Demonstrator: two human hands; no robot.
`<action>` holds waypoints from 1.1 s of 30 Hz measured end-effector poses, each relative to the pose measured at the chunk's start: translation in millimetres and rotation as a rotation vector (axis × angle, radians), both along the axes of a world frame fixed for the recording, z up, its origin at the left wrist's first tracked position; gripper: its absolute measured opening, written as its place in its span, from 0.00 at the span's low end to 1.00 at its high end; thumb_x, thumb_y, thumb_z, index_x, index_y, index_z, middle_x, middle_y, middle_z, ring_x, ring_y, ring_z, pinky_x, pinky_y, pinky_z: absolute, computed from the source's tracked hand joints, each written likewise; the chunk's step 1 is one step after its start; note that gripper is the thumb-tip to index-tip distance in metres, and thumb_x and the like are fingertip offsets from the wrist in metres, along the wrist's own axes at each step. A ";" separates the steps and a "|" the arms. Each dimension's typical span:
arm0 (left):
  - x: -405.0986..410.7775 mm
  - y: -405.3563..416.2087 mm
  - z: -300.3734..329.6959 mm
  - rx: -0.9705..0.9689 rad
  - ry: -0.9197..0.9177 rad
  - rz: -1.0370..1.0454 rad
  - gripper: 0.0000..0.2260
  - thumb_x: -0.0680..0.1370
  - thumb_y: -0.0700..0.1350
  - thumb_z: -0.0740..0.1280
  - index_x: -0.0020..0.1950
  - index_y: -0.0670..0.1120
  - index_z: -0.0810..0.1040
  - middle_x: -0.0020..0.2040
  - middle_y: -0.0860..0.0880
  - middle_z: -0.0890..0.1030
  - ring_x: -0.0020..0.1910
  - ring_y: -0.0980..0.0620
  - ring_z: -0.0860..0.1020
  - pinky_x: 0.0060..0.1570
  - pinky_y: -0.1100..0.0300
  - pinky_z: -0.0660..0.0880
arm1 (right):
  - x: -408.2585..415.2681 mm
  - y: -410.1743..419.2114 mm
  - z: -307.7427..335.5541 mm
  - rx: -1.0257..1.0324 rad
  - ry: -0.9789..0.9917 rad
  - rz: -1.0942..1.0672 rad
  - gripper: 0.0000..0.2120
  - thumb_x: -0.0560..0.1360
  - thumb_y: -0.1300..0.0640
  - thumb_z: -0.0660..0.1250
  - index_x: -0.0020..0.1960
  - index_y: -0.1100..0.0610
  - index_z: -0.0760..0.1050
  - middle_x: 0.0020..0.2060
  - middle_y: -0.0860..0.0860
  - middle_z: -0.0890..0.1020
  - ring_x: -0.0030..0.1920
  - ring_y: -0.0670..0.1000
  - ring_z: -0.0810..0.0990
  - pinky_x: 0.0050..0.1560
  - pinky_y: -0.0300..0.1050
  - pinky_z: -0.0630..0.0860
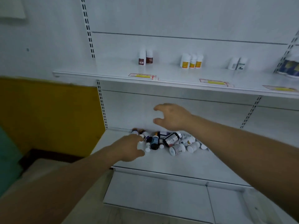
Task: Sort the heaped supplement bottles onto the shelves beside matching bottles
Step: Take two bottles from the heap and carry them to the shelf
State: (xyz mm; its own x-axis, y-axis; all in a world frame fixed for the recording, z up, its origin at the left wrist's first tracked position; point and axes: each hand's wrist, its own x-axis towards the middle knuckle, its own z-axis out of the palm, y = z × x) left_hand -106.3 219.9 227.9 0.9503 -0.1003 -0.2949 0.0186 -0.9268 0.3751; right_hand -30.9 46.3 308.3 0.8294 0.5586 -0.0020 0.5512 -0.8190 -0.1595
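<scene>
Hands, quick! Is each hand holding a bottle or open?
Left hand: fingers curled at the edge of the bottle heap; whether they grip a bottle cannot be told.
Right hand: open, fingers spread above the heap, holding nothing.

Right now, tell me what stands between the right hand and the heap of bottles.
Nothing visible. The right hand hovers open above the heap of bottles on the lower shelf, with only air below it. The left hand touches the heap's left edge, off to the side.

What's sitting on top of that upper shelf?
The upper shelf carries three small groups of white bottles: two with dark red labels, three with yellow labels, two with pale labels. A blue-patterned item is cut off at the right edge.
</scene>
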 end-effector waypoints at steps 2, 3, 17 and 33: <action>15.2 4.7 -28.8 -0.006 0.076 0.037 0.32 0.78 0.56 0.64 0.77 0.48 0.56 0.77 0.48 0.56 0.73 0.48 0.60 0.69 0.59 0.59 | 18.4 -5.6 -29.0 -0.001 0.093 -0.042 0.28 0.78 0.44 0.62 0.75 0.52 0.61 0.71 0.54 0.68 0.68 0.55 0.68 0.65 0.46 0.66; 24.0 7.1 -41.7 -0.010 0.105 0.053 0.32 0.78 0.56 0.64 0.77 0.47 0.55 0.77 0.47 0.56 0.74 0.48 0.59 0.69 0.60 0.58 | 29.0 -8.5 -44.2 0.001 0.133 -0.060 0.29 0.78 0.44 0.62 0.75 0.53 0.61 0.71 0.55 0.68 0.68 0.55 0.68 0.65 0.46 0.66; 184.8 53.4 -183.7 -0.022 0.125 0.346 0.34 0.77 0.52 0.66 0.77 0.45 0.54 0.75 0.41 0.60 0.71 0.42 0.64 0.68 0.53 0.64 | 169.6 26.3 -245.9 -0.052 0.392 -0.104 0.23 0.78 0.49 0.62 0.69 0.58 0.67 0.62 0.56 0.75 0.59 0.58 0.75 0.53 0.46 0.72; 258.5 84.7 -295.9 -0.210 -0.187 0.510 0.23 0.77 0.50 0.64 0.68 0.44 0.61 0.52 0.41 0.76 0.50 0.39 0.77 0.46 0.54 0.72 | 246.5 96.5 -328.2 -0.141 0.140 -0.196 0.19 0.76 0.53 0.63 0.63 0.55 0.62 0.58 0.59 0.73 0.59 0.60 0.71 0.57 0.52 0.66</action>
State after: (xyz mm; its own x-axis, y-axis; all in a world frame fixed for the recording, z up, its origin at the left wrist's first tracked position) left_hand 152.2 304.6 -68.1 0.9277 0.3456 -0.1410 0.3592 -0.7236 0.5894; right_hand 215.6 142.8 -19.8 0.9079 0.3733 -0.1909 0.3604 -0.9275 -0.0995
